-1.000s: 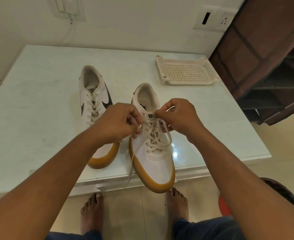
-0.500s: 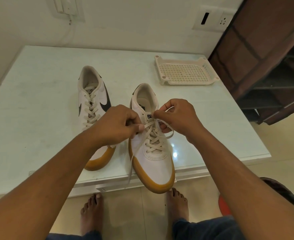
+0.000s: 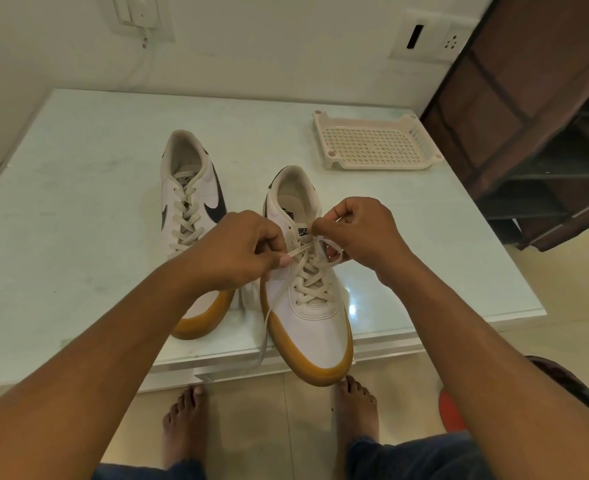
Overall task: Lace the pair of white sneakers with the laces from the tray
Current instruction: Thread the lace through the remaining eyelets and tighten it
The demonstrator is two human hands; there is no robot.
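Item 1, near sneaker [image 3: 317,327]: white with a tan sole, lying on the pale table [image 3: 78,202] with its toe jutting over the front edge. I am seeing its eyelets crossed with lace up to the tongue.

Item 2, lace [image 3: 308,271]: cream, running through that sneaker. One loose end [image 3: 265,327] is dangling down the sneaker's left side, past the table edge.

Item 3, left hand [image 3: 237,247]: fingers curling, thumb and forefinger pinching a strand of the lace beside the upper eyelets.

Item 4, right hand [image 3: 362,233]: fingers curling, pinching a loop of the same lace just at the tongue label.

Item 5, far sneaker [image 3: 206,188]: lying just to the left of the first and showing laces up to its collar. The left forearm is partly covering its toe.

Item 6, tray [image 3: 372,143]: cream, perforated, sitting near the table's far right corner, well apart from both sneakers.

Item 7, bare feet [image 3: 185,420]: I am seeing them standing on the tiled floor below the table's front edge.
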